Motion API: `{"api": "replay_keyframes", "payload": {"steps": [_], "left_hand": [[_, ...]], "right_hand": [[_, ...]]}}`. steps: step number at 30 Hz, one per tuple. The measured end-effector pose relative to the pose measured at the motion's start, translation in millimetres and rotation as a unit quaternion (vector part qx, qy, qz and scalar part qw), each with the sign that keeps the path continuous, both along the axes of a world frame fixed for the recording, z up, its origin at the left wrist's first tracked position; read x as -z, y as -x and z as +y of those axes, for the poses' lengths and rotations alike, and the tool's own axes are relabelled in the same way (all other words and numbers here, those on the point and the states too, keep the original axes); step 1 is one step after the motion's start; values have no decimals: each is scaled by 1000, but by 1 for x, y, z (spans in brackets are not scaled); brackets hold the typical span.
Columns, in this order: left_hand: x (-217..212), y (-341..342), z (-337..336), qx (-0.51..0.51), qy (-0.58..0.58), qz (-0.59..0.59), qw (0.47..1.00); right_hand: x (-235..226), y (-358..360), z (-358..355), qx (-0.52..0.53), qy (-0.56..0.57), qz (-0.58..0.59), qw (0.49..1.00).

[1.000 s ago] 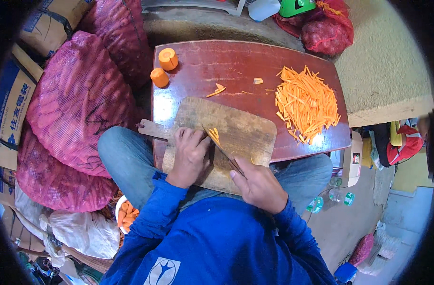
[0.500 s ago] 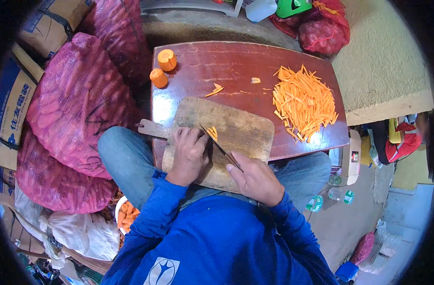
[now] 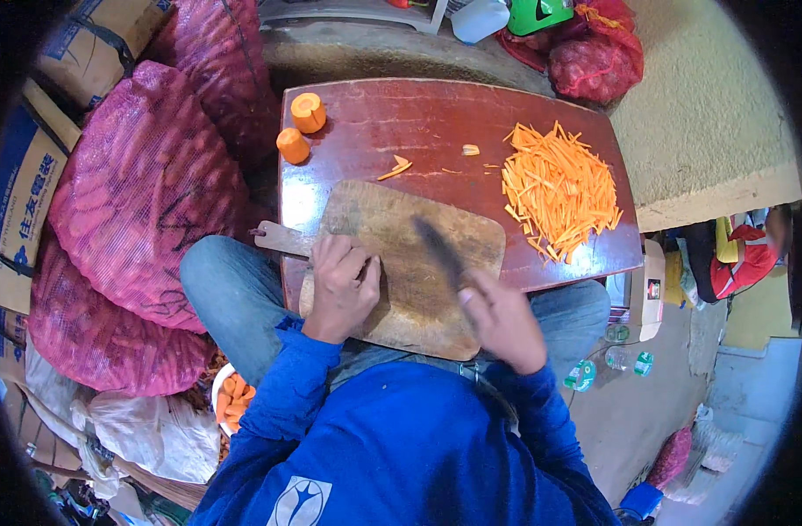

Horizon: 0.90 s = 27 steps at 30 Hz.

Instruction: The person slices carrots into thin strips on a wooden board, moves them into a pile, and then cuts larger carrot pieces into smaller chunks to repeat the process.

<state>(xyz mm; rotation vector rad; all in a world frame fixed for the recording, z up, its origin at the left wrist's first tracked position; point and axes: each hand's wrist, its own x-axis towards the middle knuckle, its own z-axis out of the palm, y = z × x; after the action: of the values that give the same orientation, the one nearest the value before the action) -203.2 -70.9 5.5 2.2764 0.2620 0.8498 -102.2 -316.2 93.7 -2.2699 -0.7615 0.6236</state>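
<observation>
A wooden cutting board (image 3: pixel 418 309) with a handle at its left lies over the near edge of the red-brown table (image 3: pixel 401 114), above my lap. My left hand (image 3: pixel 341 285) rests on its left part, fingers curled in; anything under them is hidden. In my right hand (image 3: pixel 504 320) is a knife (image 3: pixel 438 245), blurred by motion, its dark blade pointing up and left over the board. To the right is a heap of carrot strips (image 3: pixel 563 193). Two cut carrot pieces (image 3: pixel 308 113) stand at the far left corner, and a few carrot scraps (image 3: pixel 395 167) lie beyond the board.
Large red mesh sacks (image 3: pixel 146 193) crowd the left, beside cardboard boxes (image 3: pixel 19 188). A white container of carrot pieces (image 3: pixel 234 399) sits by my left elbow. At the back right is another red mesh bag (image 3: pixel 596 66). Plastic bottles (image 3: pixel 629 358) lie on the floor at right.
The knife and my right hand have moved right, away from my left hand. Carrot strips that lay beside the blade are no longer visible on the board. My left hand stays nearly in place.
</observation>
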Motion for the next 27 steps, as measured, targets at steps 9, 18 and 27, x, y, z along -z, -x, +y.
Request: {"api": "replay_keyframes", "payload": {"steps": [9, 18, 27], "left_hand": [[-1, -4, -2, 8, -73, 33, 997], [-2, -4, -2, 7, -85, 34, 996], [4, -2, 0, 9, -83, 30, 996]], "right_hand": [[-15, -49, -2, 51, -44, -144, 987], [6, -134, 17, 68, -36, -146, 986], [-24, -109, 11, 48, -26, -100, 994]]}}
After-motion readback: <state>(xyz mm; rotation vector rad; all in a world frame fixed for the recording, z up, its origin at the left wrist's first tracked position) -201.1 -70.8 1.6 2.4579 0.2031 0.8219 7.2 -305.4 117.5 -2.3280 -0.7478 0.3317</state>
